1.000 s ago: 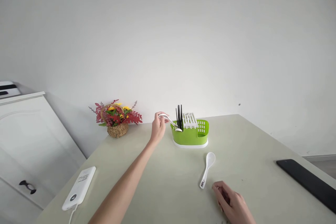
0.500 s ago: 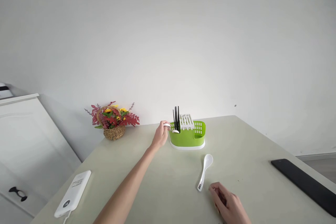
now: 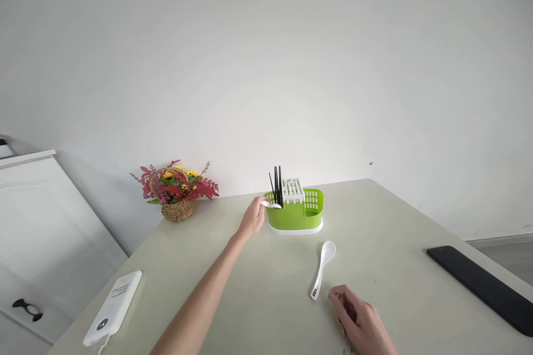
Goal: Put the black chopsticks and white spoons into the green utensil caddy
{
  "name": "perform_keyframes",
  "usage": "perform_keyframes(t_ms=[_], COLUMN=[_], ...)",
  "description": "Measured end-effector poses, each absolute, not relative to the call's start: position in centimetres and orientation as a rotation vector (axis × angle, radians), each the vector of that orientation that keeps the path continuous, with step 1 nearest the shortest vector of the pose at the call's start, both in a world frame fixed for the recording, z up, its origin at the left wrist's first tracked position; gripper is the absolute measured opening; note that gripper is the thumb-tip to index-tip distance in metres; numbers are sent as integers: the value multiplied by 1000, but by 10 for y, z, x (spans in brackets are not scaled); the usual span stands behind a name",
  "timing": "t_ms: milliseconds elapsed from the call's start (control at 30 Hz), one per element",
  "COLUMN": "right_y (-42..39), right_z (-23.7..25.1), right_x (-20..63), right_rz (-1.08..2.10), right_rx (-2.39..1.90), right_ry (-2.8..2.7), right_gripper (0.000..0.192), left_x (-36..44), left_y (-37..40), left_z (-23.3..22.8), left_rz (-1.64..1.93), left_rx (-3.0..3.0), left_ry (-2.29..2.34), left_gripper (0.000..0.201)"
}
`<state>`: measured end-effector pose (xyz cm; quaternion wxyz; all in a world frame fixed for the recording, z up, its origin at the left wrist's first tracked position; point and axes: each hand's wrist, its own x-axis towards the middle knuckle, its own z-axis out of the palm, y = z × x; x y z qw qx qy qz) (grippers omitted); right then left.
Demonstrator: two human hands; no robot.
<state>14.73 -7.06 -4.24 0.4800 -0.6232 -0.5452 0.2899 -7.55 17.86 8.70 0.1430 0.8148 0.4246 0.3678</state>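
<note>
At the left end of a green cutlery holder, my left hand pinches a white spoon, much of which is hidden by the fingers and the holder's rim. Black chopsticks stand upright in that end compartment, with a white piece at the rim in front of them. My right hand rests on the table at the front, its fingers curled and nothing seen in them. Just left of it and apart from it lies another white spoon, bowl pointing away from me.
A white slatted rack tops the holder's middle. Farther left stands a wicker basket of artificial flowers. A white power bank with a cable lies at the table's left edge, a long black object at the right. A wall rises behind.
My left hand has lowered the white spoon slightly, tilting it toward the holder's rim. The chopsticks lean a little more to the left. My right hand stays beside the other spoon.
</note>
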Motion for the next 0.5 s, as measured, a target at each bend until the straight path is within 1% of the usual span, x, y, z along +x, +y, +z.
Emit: perform_keyframes(t_ms=[167,267,400,467,500], right_y=[-71,-71,-70,-70,-69], right_z=[-42,-43,-41,-39,-38], right_x=[148,148,148,150,151], right_rz=[725,745,688,676,690], right_rx=[-1505,-1498,-1481,-1468,-1462], right_ry=[-1333,-1342,-1303,-1297,-1314], right_gripper=[49,48,49,50,50], left_x=[-72,-68,-58,-52,-48], left_y=[175,164,132,110,100], left_z=[80,79,73,64,59], left_rz=[1223,1421,1676,1569,1410], left_rx=[2346,2298,2261,2416,2537], left_ry=[1258,1309,1309,1179,1081], left_gripper=[30,29,24,19,18])
